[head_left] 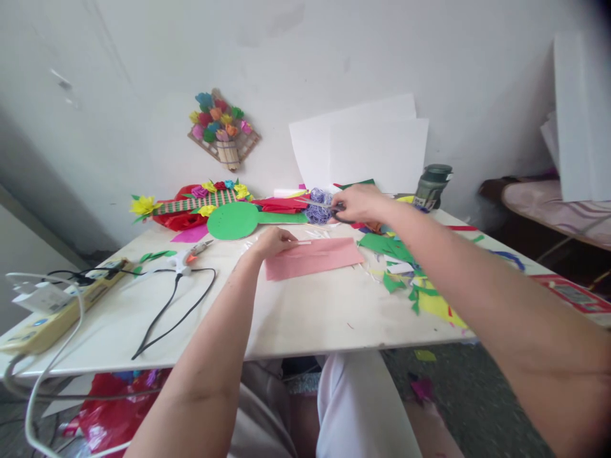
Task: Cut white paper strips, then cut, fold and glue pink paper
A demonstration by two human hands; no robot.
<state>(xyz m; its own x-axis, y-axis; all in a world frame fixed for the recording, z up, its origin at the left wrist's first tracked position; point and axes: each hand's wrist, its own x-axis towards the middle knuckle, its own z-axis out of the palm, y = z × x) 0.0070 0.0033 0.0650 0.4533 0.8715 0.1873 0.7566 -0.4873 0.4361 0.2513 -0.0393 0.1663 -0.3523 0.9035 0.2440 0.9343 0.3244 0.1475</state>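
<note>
As far as the view shows, work on the pink crepe paper (322, 257) has got little further than laying it out: it lies flat in front of the green disc cut-out (232, 221) and to its right, and no flower or petal has been made from it. Cutting and shaping the sheet seem to be left, judging by the scissors (333, 208) held beyond it. The disc itself looks cut, with a green strip running out from its right side, but its face carries only a few small dark marks. The flower-trimmed piece with the striped neck (198, 202), behind the disc and to its left, looks much nearer to finished, with paper blooms and leaves along it.

The pink sheet is a long, slightly slanted rectangle, apparently folded over on itself, with crease lines along its length and mostly straight edges. A short white stick (304, 242) lies on its far edge.

The left hand (275, 242), just right of the disc and nearer the table's front, has its fingers bent onto the sheet's far left corner; whether they pinch it or only press it down, I cannot tell. The right hand (360, 203), well to the right of the disc, is closed around the scissors' dark handles, the blades pointing back toward the disc across the purple yarn (319, 216). Green paper scraps (389, 247) lie farther right of the disc, and a glue gun (185, 261) sits in front of it, to the left.
</note>
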